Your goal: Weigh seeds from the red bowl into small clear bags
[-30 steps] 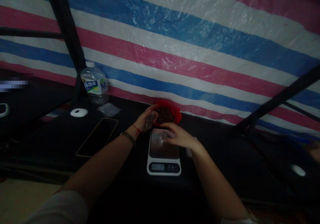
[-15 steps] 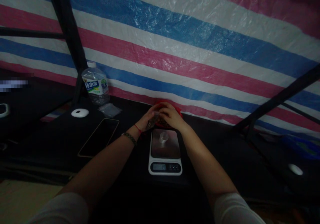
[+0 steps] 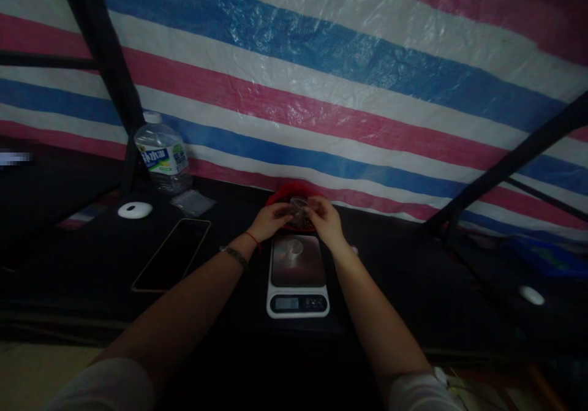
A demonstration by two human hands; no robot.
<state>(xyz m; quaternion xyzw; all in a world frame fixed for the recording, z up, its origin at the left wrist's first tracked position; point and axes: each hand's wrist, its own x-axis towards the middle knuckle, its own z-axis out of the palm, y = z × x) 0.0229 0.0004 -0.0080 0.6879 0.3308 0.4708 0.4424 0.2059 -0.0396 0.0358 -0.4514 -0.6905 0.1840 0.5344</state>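
Note:
Between my two hands is a small clear plastic bag [image 3: 298, 206], held over a red bowl [image 3: 294, 189] with small dark pieces in it. My left hand [image 3: 271, 220] pinches the bag's left side, and my right hand [image 3: 325, 218] grips its right side with bent fingers. What the bag holds is too dim to make out. Just in front of the bowl lies a white digital scale [image 3: 297, 304] with a metal plate and a lit display. On its plate stands a small clear cup [image 3: 294, 250].
To the left are a smartphone [image 3: 172, 255], flat clear plastic bags [image 3: 193, 203], a white oval device [image 3: 135, 209] and a large clear bottle [image 3: 163, 157]. At right lie another white oval object [image 3: 531, 295] and a blue packet [image 3: 546, 256]. Striped sheeting [image 3: 321, 105] hangs behind the black table.
My hands have drawn apart, bringing the plastic bag and more of the red bowl into sight. The scale's display reading has changed. The whole view has shifted slightly.

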